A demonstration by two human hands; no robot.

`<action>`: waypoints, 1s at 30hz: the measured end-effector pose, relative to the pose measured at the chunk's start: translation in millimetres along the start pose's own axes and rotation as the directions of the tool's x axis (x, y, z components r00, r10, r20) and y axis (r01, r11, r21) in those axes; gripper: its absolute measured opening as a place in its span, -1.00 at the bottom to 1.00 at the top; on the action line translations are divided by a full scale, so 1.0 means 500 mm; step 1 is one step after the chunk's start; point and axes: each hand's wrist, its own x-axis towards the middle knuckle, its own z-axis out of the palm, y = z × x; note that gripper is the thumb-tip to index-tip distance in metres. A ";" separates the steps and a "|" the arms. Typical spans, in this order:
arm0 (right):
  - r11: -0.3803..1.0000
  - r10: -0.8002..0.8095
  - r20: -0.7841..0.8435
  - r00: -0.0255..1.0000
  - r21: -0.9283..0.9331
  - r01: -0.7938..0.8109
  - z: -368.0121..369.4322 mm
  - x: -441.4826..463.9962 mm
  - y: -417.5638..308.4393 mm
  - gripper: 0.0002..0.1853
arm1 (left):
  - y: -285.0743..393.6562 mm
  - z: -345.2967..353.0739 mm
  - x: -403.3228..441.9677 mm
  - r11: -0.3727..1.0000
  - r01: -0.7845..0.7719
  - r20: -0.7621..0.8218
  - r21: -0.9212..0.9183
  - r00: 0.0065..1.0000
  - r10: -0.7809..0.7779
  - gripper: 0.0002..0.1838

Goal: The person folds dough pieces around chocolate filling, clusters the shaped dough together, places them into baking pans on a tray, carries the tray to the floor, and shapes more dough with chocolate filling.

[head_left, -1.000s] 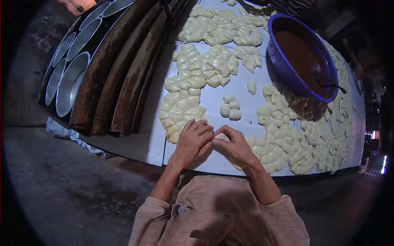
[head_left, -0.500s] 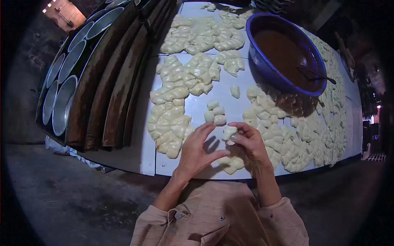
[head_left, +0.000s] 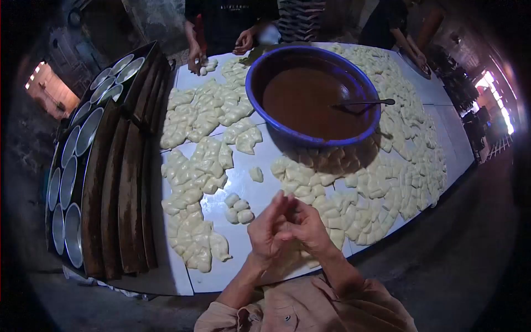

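My left hand (head_left: 265,233) and my right hand (head_left: 311,228) are pressed together, palms facing, over the near part of the table. The dough piece seen in my right hand a moment ago is hidden between them. Just left of my hands sits a small cluster of rounded dough balls (head_left: 238,209). A single dough piece (head_left: 256,174) lies beyond them. Flattened, shiny dough pieces (head_left: 193,171) cover the left side, and more dough pieces (head_left: 381,193) spread over the right, partly under my wrists.
A blue tub (head_left: 255,105) of brown liquid, with a ladle (head_left: 365,102) in it, stands ahead. Metal tins (head_left: 88,131) in dark wooden frames (head_left: 130,193) line the left. Across the white table (head_left: 445,122), a co-worker's hand (head_left: 194,58) touches dough; another person's hands (head_left: 420,61) are far right.
My hands have come together, covering the dough piece my right hand was pinching; my left hand was open before. The view has tilted up and shifted right, bringing co-workers into sight.
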 end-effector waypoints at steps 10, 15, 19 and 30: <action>0.892 -0.331 -0.037 0.943 -0.337 0.300 -0.127 0.190 -0.185 -0.87 | -0.053 0.112 0.034 0.725 0.476 0.131 -0.497 0.868 -0.479 0.01; 0.401 -0.166 0.028 0.986 -0.911 0.093 -0.233 0.344 -0.282 -0.73 | -0.041 0.011 0.029 0.733 0.669 0.197 -0.125 0.740 -0.643 -0.44; -0.104 0.188 0.054 0.981 -0.992 0.074 -0.279 0.411 -0.254 -0.70 | -0.043 -0.022 0.015 0.685 0.721 0.154 -0.103 0.692 -0.705 -0.51; 0.930 0.085 0.120 0.989 -0.365 -0.036 -0.159 0.286 -0.274 -0.80 | -0.040 0.036 0.081 0.690 0.687 0.230 -0.231 0.727 -0.647 -0.50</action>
